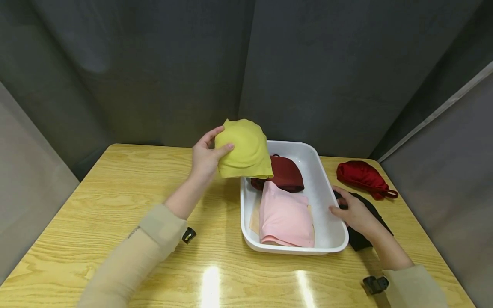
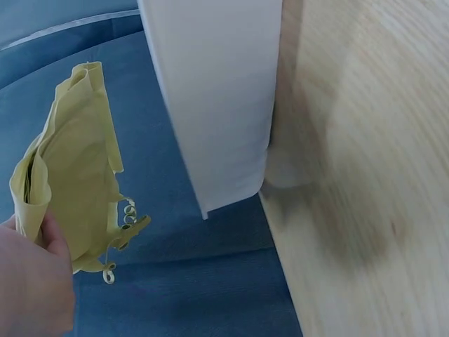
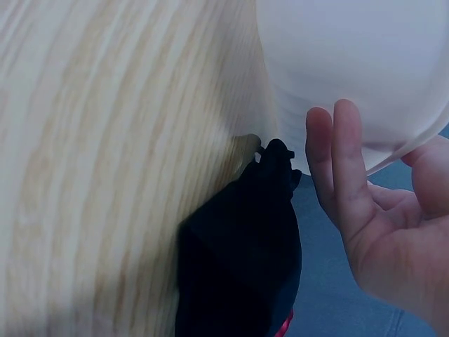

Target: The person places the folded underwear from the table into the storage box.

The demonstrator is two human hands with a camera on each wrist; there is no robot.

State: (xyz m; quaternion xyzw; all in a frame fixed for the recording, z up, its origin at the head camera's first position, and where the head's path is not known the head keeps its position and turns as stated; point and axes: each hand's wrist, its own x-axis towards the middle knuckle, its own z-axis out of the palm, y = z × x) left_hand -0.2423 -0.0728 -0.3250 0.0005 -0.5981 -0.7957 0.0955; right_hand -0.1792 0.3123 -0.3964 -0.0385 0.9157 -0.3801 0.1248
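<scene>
My left hand (image 1: 206, 158) pinches a folded yellow bra (image 1: 242, 147), thumb on its front, and holds it up over the back left of a white plastic tub (image 1: 321, 192). In the left wrist view, thin straps with small rings and sliders dangle from the yellow bra (image 2: 84, 161). My right hand (image 1: 356, 214) holds the tub's right rim, thumb on the inner side and fingers along the outer wall. Inside the tub, a dark red bra (image 1: 286, 173) lies behind a folded pink one (image 1: 286, 216), with a beige piece (image 1: 255, 218) partly hidden under the pink.
Right of the tub, a black bra (image 1: 360, 241) lies on the wooden table (image 1: 154, 179), partly covered by my right hand. Behind it is a shiny red bra (image 1: 362, 175) with a strap loop. Dark grey curtains (image 1: 154, 72) hang behind the table.
</scene>
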